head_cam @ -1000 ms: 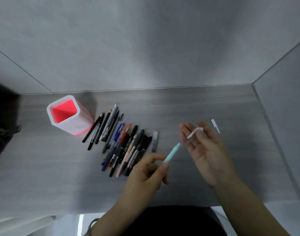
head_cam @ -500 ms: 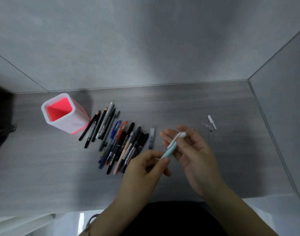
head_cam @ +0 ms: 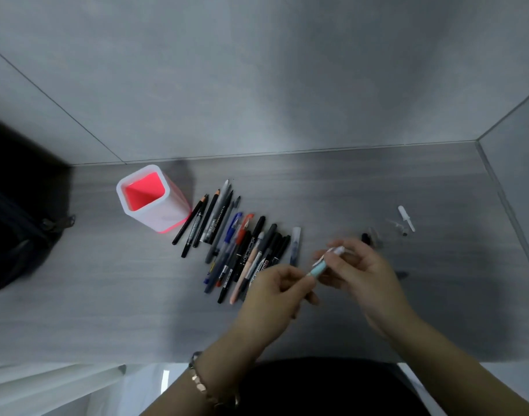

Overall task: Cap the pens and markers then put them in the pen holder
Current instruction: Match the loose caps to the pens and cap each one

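The left hand (head_cam: 275, 291) pinches the teal pen (head_cam: 317, 269); the right hand (head_cam: 359, 270) holds the white cap (head_cam: 335, 252) now seated on its tip, where a second ago they were apart. Capping looks nearly done; the holder (head_cam: 150, 199), left of the pen row (head_cam: 242, 247), comes next

Matt grey wood-grain table (head_cam: 377, 187); smooth plastic pen holder (head_cam: 167, 213), white outside, glossy pink inside.

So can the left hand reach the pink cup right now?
Probably not yet: the left hand is holding the teal pen. Nothing blocks the way to the pen holder, though.
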### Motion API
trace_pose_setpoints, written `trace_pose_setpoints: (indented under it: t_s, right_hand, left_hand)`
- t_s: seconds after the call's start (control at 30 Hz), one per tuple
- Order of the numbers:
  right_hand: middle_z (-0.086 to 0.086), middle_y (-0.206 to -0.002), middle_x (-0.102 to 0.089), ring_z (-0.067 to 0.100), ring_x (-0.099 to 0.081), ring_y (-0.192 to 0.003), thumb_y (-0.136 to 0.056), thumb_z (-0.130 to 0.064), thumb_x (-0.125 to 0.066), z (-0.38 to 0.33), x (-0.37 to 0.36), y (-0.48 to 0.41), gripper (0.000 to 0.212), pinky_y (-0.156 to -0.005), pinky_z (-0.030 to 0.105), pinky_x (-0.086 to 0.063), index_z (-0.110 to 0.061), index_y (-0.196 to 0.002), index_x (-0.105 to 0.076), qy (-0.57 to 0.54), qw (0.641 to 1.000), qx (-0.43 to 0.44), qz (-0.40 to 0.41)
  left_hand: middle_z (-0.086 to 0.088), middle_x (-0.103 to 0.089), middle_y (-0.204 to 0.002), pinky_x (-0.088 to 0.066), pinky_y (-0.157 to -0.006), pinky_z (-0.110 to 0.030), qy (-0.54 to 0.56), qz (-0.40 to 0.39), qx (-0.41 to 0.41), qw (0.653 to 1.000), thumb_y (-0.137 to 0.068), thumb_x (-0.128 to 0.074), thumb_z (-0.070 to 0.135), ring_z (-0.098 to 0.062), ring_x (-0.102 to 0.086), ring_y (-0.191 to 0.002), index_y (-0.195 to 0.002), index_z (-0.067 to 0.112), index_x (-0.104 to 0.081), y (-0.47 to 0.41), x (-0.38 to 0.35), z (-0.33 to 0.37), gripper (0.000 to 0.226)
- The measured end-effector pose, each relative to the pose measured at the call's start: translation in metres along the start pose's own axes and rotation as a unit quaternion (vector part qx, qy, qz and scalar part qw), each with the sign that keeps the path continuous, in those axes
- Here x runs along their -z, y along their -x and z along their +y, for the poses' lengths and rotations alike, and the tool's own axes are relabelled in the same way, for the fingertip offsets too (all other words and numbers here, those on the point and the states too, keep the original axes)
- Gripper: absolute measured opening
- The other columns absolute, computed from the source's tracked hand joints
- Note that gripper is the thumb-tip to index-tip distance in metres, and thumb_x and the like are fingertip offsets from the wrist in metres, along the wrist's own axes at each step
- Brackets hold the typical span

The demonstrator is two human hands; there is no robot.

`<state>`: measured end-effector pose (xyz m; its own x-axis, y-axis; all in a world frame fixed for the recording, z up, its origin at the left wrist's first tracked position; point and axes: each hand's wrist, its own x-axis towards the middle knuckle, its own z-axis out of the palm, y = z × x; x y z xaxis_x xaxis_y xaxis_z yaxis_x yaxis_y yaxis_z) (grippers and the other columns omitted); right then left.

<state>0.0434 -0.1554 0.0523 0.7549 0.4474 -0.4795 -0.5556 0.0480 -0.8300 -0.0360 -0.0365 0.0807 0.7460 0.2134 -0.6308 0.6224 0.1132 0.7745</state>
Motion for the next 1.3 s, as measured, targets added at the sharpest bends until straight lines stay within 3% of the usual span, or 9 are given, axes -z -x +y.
trace_pose_setpoints:
  t_s: [0.07,0.13,0.3,0.47,0.7,0.87,1.07,1.2,1.3]
  right_hand:
    - [0.008,-0.075,-0.07,0.01,-0.067,-0.06,-0.084,0.002,-0.055,0.013,0.006,-0.015,0.013,-0.053,0.018,-0.055,-0.011,-0.084,-0.06,0.074,0.996,-0.027,0.031]
    - [0.018,-0.087,-0.065,0.011,-0.066,-0.061,-0.084,-0.002,-0.058,0.024,0.015,-0.031,0.009,-0.051,0.016,-0.054,-0.011,-0.088,-0.059,0.163,0.984,-0.015,0.068]
    - [0.014,-0.097,-0.063,0.025,-0.063,-0.077,-0.083,-0.015,-0.063,0.033,0.018,-0.056,0.03,-0.079,0.046,-0.055,-0.003,-0.111,-0.056,0.34,0.937,-0.003,0.078]
    - [0.01,-0.086,-0.064,0.024,-0.064,-0.07,-0.084,-0.027,-0.061,0.031,0.002,-0.062,0.026,-0.076,0.036,-0.052,-0.019,-0.106,-0.051,0.402,0.913,0.001,0.066]
    - [0.009,-0.093,-0.064,0.026,-0.062,-0.089,-0.086,-0.02,-0.058,0.037,0.024,-0.06,0.029,-0.082,0.031,-0.046,-0.01,-0.113,-0.055,0.455,0.887,-0.06,0.043]
    - [0.008,-0.096,-0.063,0.029,-0.063,-0.093,-0.086,-0.013,-0.057,0.035,0.036,-0.055,0.019,-0.089,0.039,-0.049,-0.016,-0.105,-0.058,0.432,0.898,-0.063,0.044]
    - [0.006,-0.095,-0.062,0.025,-0.063,-0.089,-0.087,-0.014,-0.056,0.039,0.043,-0.052,0.014,-0.087,0.037,-0.05,-0.021,-0.099,-0.056,0.421,0.905,-0.061,0.026]
    - [0.006,-0.085,-0.064,0.024,-0.063,-0.082,-0.087,-0.01,-0.056,0.039,0.044,-0.05,0.013,-0.084,0.038,-0.05,-0.018,-0.098,-0.057,0.412,0.909,-0.052,0.037]
    - [0.005,-0.083,-0.064,0.024,-0.064,-0.08,-0.086,-0.009,-0.056,0.04,0.047,-0.05,0.014,-0.085,0.04,-0.051,-0.018,-0.097,-0.058,0.415,0.908,-0.045,0.042]
  left_hand:
    - [0.002,-0.064,-0.091,-0.052,-0.077,-0.027,-0.2,0.036,-0.072,0.976,-0.089,-0.054,0.023,-0.005,-0.059,-0.079,-0.109,0.013,-0.06,-0.012,0.007,-0.013,0.023]
    - [0.001,-0.058,-0.115,-0.044,-0.094,-0.027,-0.287,0.079,-0.087,0.951,-0.09,-0.052,0.028,-0.012,-0.055,-0.106,-0.123,0.015,-0.053,-0.021,0.021,-0.026,0.035]
    - [-0.01,-0.063,-0.113,-0.048,-0.089,-0.034,-0.301,0.234,-0.077,0.921,-0.089,-0.051,0.017,-0.025,-0.059,-0.103,-0.113,0.009,-0.059,-0.046,0.075,-0.045,0.027]
    - [-0.017,-0.059,-0.115,-0.045,-0.084,-0.039,-0.371,0.311,-0.075,0.872,-0.087,-0.049,0.01,-0.032,-0.055,-0.105,-0.111,0.002,-0.059,-0.079,0.109,-0.037,0.027]
    - [-0.02,-0.054,-0.113,-0.045,-0.081,-0.043,-0.494,0.265,-0.037,0.827,-0.09,-0.047,0.015,-0.037,-0.054,-0.102,-0.104,0.0,-0.057,-0.121,0.109,-0.016,0.023]
    - [-0.023,-0.057,-0.113,-0.047,-0.083,-0.042,-0.487,0.267,0.004,0.832,-0.089,-0.052,0.018,-0.037,-0.056,-0.102,-0.106,-0.002,-0.052,-0.13,0.109,-0.014,0.026]
    - [-0.023,-0.064,-0.097,-0.043,-0.064,-0.037,-0.48,0.257,0.005,0.839,-0.088,-0.053,0.02,-0.037,-0.061,-0.09,-0.093,-0.003,-0.055,-0.124,0.113,-0.021,0.024]
    - [-0.009,-0.053,-0.06,-0.042,-0.056,-0.033,-0.434,0.227,0.014,0.872,-0.084,-0.056,0.02,-0.034,-0.058,-0.069,-0.066,0.006,-0.046,-0.124,0.116,-0.025,0.026]
    - [-0.002,-0.042,-0.053,-0.038,-0.05,-0.027,-0.384,0.214,0.029,0.898,-0.083,-0.058,0.019,-0.022,-0.047,-0.052,-0.057,0.013,-0.037,-0.124,0.117,-0.031,0.034]
